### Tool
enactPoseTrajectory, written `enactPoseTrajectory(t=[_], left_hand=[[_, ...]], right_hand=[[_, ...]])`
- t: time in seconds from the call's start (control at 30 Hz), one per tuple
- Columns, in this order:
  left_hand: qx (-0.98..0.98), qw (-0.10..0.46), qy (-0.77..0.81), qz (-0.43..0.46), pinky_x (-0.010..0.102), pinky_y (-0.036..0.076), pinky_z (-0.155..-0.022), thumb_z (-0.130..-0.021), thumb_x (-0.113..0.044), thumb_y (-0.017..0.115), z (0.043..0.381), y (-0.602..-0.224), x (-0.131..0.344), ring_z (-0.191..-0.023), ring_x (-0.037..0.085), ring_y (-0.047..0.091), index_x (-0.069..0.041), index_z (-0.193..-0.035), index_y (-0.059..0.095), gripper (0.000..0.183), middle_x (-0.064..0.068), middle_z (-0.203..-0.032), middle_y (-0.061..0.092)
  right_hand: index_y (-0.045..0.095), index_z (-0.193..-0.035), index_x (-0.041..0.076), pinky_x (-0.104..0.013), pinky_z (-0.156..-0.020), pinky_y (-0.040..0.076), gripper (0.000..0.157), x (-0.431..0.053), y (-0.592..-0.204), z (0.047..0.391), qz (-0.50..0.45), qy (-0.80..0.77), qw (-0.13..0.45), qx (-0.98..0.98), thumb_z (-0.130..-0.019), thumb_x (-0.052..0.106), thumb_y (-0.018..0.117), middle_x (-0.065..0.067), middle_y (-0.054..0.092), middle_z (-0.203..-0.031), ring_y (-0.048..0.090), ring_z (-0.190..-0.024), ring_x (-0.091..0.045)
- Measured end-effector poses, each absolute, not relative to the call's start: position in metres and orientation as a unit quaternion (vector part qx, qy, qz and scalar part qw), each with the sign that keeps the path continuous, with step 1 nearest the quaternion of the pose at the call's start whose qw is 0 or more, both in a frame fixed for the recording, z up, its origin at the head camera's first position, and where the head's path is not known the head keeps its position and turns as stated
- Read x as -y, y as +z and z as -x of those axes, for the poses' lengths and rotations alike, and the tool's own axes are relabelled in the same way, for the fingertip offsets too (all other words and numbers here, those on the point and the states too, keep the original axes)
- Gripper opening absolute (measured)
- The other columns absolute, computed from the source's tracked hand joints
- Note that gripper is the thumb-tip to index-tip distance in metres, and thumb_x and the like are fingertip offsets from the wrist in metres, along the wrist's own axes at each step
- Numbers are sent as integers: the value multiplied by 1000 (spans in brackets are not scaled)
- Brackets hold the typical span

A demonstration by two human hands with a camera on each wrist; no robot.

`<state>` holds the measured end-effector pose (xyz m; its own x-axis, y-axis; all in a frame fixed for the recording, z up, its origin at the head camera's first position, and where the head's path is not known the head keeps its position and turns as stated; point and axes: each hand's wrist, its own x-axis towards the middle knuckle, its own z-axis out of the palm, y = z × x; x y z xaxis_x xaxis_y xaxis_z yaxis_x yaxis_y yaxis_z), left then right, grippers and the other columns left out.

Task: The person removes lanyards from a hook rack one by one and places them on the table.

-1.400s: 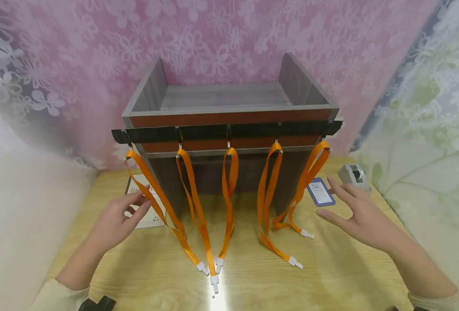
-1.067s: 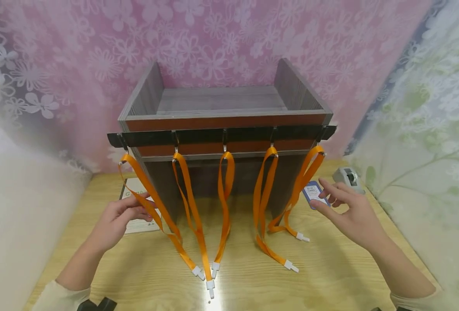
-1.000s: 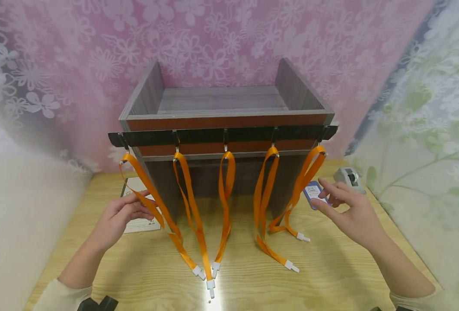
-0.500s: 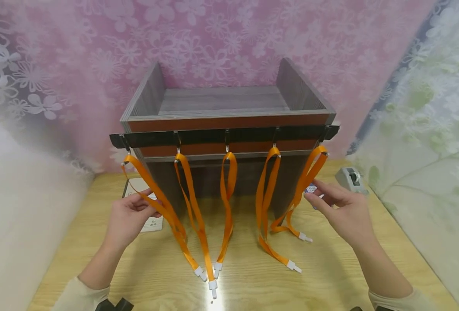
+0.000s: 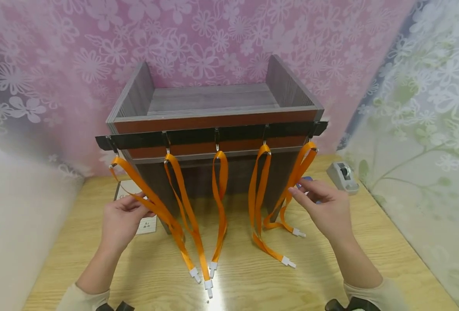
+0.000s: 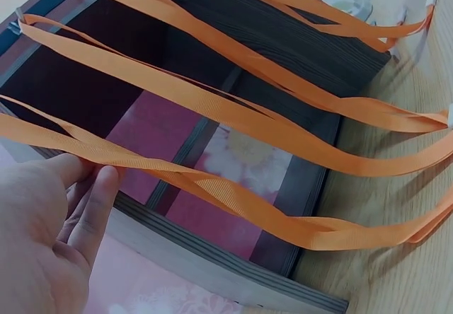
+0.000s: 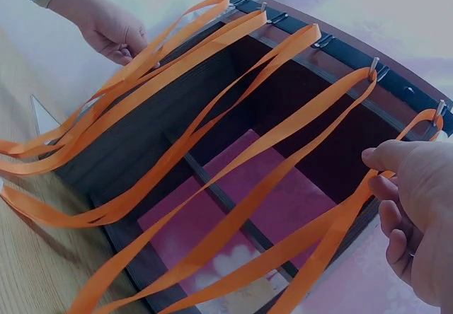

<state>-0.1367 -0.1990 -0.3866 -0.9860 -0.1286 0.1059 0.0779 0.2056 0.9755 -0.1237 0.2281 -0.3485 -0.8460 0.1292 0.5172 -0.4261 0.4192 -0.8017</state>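
Left hand (image 5: 120, 222): thumb and forefinger tips almost together, gap narrow, pinching one strand of the leftmost orange lanyard (image 5: 137, 176) partway down its length. Right hand (image 5: 326, 211): thumb and forefinger likewise in a narrow pinch, strap of the rightmost orange lanyard (image 5: 298, 167) between them, other fingers curled. Both lanyards hang from the black rail (image 5: 194, 136) on the grey shelf unit (image 5: 214, 97), lower ends on the wooden table (image 5: 249, 280)

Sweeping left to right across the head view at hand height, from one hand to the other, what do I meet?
Left hand, leftmost orange lanyard, second orange lanyard, middle orange lanyard, fourth orange lanyard, rightmost orange lanyard, right hand.
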Motion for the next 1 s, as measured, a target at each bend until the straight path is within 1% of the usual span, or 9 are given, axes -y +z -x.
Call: enactPoseTrajectory(t=[0.13,0.27,0.37,0.47,0.57,0.67,0.77,0.87,1.0], left_hand=[[783,82,-616,-13,28,65,-71,-94,-4,66,135,-386,199,-67,8,73,9,-121,67,30,-20,-78,74],[791,81,-607,-16,25,65,-71,-94,-6,68,133,-385,199,-68,9,73,7,-120,68,29,-19,-79,74],[794,83,-602,-20,25,65,-71,-93,-6,69,132,-383,199,-68,9,73,6,-118,69,28,-18,-80,74],[796,89,-598,-13,25,65,-70,-93,-5,69,132,-382,198,-68,9,73,7,-117,70,26,-17,-79,74],[799,99,-593,2,25,65,-68,-93,-5,69,133,-381,197,-67,10,74,7,-115,71,25,-16,-78,75],[805,109,-583,9,26,65,-67,-92,-5,70,133,-381,197,-67,13,74,6,-111,72,22,-12,-76,75],[816,110,-568,5,25,64,-63,-91,-7,71,133,-381,197,-66,12,74,5,-106,74,19,-6,-76,76],[822,101,-560,-1,24,64,-63,-91,-7,71,133,-380,196,-66,11,74,5,-106,74,19,0,-78,77],[823,89,-561,-7,25,65,-66,-92,-5,69,134,-379,197,-68,14,74,6,-107,73,19,6,-81,77]], right_hand=[[79,-93,-2,-13,-50,49,15,-225,-351,128,-97,541,258,795,-79,-6,80,16,69,-77,60,-60,-4],[78,-86,0,-15,-50,48,6,-224,-354,132,-109,560,244,784,-82,-4,78,14,71,-74,58,-60,-6],[77,-85,-1,-16,-50,49,2,-225,-354,133,-119,575,240,773,-85,-3,76,8,72,-74,57,-61,-7],[77,-86,-3,-14,-54,52,2,-227,-352,132,-117,574,245,772,-85,-1,77,7,74,-77,61,-63,-6],[77,-87,-4,-14,-50,48,3,-230,-343,128,-115,560,251,781,-84,-2,77,10,71,-74,56,-60,-4],[77,-86,-5,-18,-46,42,5,-232,-332,126,-129,549,259,784,-83,-8,75,11,68,-71,51,-58,-6],[76,-84,-5,-20,-43,37,8,-237,-320,123,-158,529,272,788,-81,-12,74,12,66,-69,49,-58,-6],[75,-82,-6,-15,-45,41,7,-244,-308,120,-175,538,272,779,-80,-13,74,12,71,-75,55,-60,-4],[75,-84,-7,-10,-54,51,9,-256,-293,114,-167,587,233,757,-82,-15,72,8,75,-80,63,-65,-5]])
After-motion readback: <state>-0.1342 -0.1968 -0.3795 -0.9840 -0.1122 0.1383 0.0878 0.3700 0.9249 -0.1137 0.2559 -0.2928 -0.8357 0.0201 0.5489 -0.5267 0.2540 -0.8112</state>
